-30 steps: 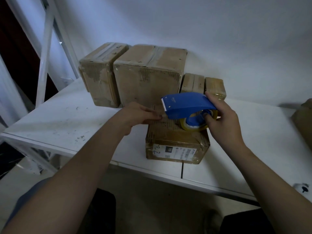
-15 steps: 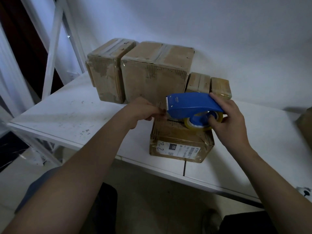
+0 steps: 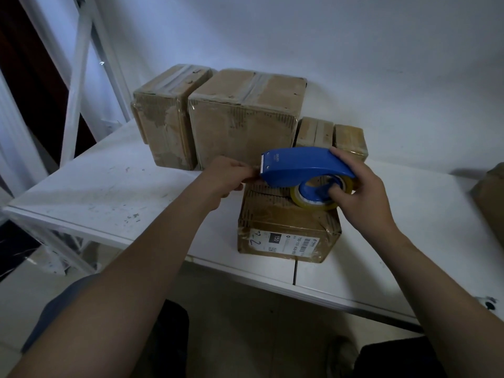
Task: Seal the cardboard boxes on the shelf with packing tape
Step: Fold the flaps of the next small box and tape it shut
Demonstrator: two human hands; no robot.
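A low cardboard box (image 3: 286,230) with a white label on its front sits near the front edge of the white shelf (image 3: 109,192). Just above its top, my right hand (image 3: 360,192) grips a blue tape dispenser (image 3: 300,167) loaded with a yellowish roll. The dispenser's toothed blade points left. My left hand (image 3: 226,175) pinches at the tape end right by that blade, fingers closed together. The tape strip itself is too thin to make out.
Two tall taped boxes (image 3: 242,118) (image 3: 166,115) stand against the back wall, with two small boxes (image 3: 313,132) (image 3: 350,140) to their right. Another brown box (image 3: 491,197) pokes in at the right edge. White shelf posts (image 3: 76,85) rise at the left.
My left hand's fingers have closed up against the dispenser's blade. The view has shifted slightly; the dispenser stays over the low box.
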